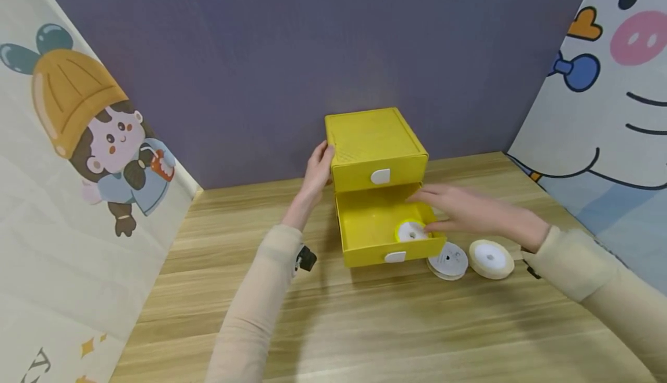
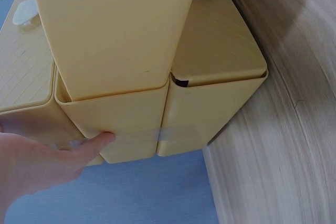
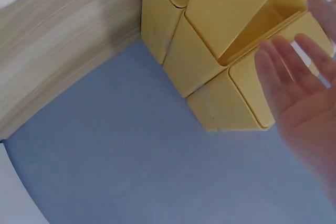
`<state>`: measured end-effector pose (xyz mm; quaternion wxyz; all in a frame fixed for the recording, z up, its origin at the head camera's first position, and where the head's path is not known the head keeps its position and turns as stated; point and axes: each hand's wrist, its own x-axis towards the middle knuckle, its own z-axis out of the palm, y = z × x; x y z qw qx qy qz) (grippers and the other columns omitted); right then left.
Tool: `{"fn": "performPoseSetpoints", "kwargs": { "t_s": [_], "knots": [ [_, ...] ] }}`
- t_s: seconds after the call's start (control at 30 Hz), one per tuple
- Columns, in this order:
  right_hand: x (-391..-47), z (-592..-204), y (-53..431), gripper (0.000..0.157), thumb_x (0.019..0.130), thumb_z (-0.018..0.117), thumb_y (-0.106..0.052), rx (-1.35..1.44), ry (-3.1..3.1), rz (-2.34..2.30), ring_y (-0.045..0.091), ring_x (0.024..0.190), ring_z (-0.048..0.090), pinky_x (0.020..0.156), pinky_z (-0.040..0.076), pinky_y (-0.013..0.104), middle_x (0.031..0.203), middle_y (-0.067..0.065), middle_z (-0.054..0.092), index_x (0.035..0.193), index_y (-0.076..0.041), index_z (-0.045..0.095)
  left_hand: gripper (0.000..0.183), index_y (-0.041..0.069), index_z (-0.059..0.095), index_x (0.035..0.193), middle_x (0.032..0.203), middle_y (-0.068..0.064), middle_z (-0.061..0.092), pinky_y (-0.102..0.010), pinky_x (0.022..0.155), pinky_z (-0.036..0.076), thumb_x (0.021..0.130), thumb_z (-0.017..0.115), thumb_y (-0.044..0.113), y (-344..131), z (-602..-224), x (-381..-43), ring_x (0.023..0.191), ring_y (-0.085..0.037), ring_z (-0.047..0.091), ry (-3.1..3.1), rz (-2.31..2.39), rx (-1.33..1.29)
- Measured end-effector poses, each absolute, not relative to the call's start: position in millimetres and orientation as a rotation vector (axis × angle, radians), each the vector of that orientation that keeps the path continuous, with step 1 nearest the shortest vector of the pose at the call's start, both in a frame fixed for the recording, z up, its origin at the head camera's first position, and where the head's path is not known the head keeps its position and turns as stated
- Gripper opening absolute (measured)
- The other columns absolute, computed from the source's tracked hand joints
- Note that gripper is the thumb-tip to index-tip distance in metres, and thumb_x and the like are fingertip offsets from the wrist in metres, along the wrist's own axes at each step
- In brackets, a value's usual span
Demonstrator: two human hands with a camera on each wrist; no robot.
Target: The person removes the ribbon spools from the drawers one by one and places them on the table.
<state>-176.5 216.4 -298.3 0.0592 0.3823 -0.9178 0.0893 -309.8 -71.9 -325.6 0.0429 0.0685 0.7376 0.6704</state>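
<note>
A small yellow drawer cabinet (image 1: 372,134) stands against the back wall, its middle drawer (image 1: 367,215) pulled out. Inside that drawer, at the front right, lies a ribbon spool (image 1: 411,230) with a white face and yellow rim. My left hand (image 1: 316,174) rests on the cabinet's left side near the top; in the left wrist view its thumb or finger lies extended along the yellow side wall. Over the drawer's right part hovers my right hand (image 1: 464,209), fingers loosely extended and slightly blurred, fingertips close above the spool. In the right wrist view nothing shows in its palm (image 3: 304,103).
To the right of the open drawer, a whitish ribbon spool (image 1: 448,260) and a cream ribbon spool (image 1: 491,259) lie on the wooden table (image 1: 417,331). A purple-grey wall (image 1: 260,70) rises behind, with printed panels on both sides. White tabs (image 1: 380,176) front the drawers.
</note>
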Motion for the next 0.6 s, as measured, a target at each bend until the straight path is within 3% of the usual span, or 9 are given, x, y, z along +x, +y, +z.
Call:
{"fn": "performPoseSetpoints", "kwargs": {
  "t_s": [0.33, 0.6],
  "knots": [
    [-198, -304, 199, 0.058, 0.078, 0.082, -0.012, 1.231, -2.993, 0.166, 0.027, 0.112, 0.062, 0.092, 0.054, 0.045, 0.129, 0.01, 0.06, 0.131, -0.006, 0.06, 0.063, 0.02, 0.022, 0.159, 0.164, -0.002, 0.027, -0.051, 0.104, 0.043, 0.105, 0.04, 0.047, -73, -328, -308, 0.145, -0.024, 0.035, 2.249, 2.052, 0.198],
    [-203, -314, 188, 0.053, 0.079, 0.074, 0.003, 1.419, -2.909, -0.03, 0.03, 0.112, 0.062, 0.092, 0.055, 0.045, 0.127, 0.012, 0.063, 0.13, -0.005, 0.061, 0.062, 0.019, 0.022, 0.159, 0.164, -0.003, 0.027, -0.045, 0.099, 0.044, 0.106, 0.04, 0.046, -73, -326, -308, 0.146, -0.024, 0.035, 2.266, 2.058, 0.22]
  ]
}}
